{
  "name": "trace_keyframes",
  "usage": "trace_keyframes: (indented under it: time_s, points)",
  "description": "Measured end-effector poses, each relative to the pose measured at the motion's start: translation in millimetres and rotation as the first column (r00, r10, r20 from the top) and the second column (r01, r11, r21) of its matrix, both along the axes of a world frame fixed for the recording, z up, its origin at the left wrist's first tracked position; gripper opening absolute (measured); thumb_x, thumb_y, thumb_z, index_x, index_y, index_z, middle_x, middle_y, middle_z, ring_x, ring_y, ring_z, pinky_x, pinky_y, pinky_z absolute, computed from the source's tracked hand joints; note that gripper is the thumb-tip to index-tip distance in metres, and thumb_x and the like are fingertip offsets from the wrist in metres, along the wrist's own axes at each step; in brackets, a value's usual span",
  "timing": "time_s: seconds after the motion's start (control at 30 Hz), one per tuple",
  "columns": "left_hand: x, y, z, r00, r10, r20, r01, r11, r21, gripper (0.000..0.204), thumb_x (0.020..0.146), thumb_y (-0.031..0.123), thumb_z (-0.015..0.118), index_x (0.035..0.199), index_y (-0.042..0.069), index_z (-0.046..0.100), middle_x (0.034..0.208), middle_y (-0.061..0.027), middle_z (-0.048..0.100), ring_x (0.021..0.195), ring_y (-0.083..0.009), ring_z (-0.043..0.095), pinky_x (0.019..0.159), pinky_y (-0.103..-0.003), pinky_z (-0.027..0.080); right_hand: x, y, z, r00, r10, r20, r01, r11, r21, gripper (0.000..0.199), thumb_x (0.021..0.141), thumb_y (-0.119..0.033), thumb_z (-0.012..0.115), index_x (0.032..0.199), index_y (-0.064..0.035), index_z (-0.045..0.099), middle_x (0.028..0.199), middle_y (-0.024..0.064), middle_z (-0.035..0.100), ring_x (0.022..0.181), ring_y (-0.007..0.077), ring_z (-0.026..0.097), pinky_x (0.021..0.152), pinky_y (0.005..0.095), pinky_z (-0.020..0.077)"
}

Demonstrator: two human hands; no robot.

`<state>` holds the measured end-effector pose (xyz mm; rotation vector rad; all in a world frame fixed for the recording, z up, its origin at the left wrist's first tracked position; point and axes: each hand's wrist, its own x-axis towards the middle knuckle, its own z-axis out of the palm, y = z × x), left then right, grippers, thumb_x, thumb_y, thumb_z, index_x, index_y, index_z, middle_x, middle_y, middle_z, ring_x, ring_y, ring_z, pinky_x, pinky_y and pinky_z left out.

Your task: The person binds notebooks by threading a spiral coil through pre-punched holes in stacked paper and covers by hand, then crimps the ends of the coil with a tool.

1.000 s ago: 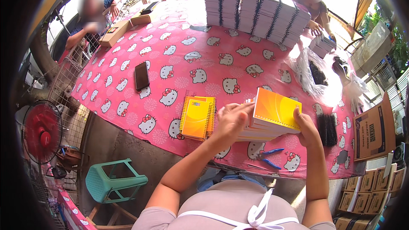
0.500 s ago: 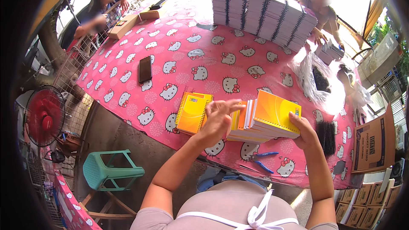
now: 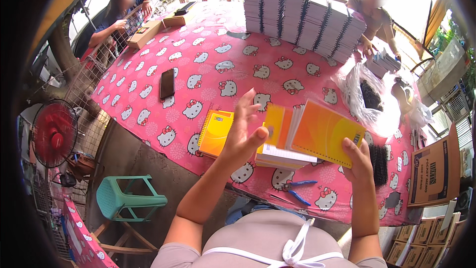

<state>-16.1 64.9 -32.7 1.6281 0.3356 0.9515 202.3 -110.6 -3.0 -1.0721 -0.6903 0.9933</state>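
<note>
My right hand (image 3: pixel 358 157) grips the lower right corner of an orange-covered notebook (image 3: pixel 325 131), holding it up tilted over a small stack of loose notebooks (image 3: pixel 283 155) on the pink patterned tablecloth (image 3: pixel 208 64). My left hand (image 3: pixel 244 129) is raised with fingers spread; its thumb touches the yellow front cover of the bundle at its left edge. A finished yellow spiral notebook (image 3: pixel 216 132) lies flat on the table just left of my left hand.
Blue-handled pliers (image 3: pixel 296 191) lie near the table's front edge. A black phone (image 3: pixel 167 83), plastic bags of black coils (image 3: pixel 371 97), black spiral bindings (image 3: pixel 380 164), tall stacks of bound notebooks (image 3: pixel 302 20). Two other people sit at the far side. Green stool (image 3: pixel 128 199), red fan (image 3: pixel 53 133), cardboard boxes (image 3: pixel 436 168).
My left hand has lifted off the notebook and opened its fingers. The orange cover has been raised and swung open to the right.
</note>
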Motion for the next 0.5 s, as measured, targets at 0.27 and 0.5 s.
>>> trace_keyframes:
  time_s: [0.27,0.5]
  points:
    - [11,0,21,0.962,-0.251,-0.112,0.192,0.906,-0.377,0.077,0.097,0.037,0.058,0.149,-0.001,0.015,0.141,-0.0134,0.041,0.130,-0.0178,0.040,0.109,-0.031,0.031,-1,20,-20,0.999,0.029,0.036,-0.027,0.999,-0.046,0.045,0.085,-0.021,0.074,0.117,0.0028,0.053,0.103,0.0091,0.064,0.089,0.0155,0.065,0.073,0.0304,0.0546]
    - [6,-6,-13,0.710,0.313,-0.630,-0.011,0.900,0.435,0.038,0.088,0.021,0.065,0.125,0.011,0.060,0.146,-0.0194,0.039,0.131,-0.0351,0.036,0.110,-0.048,0.024,18,3,-28,0.992,0.024,-0.127,-0.053,0.972,-0.229,0.044,0.089,-0.025,0.069,0.117,0.0039,0.053,0.099,0.0113,0.065,0.082,0.0189,0.067,0.065,0.0321,0.0576]
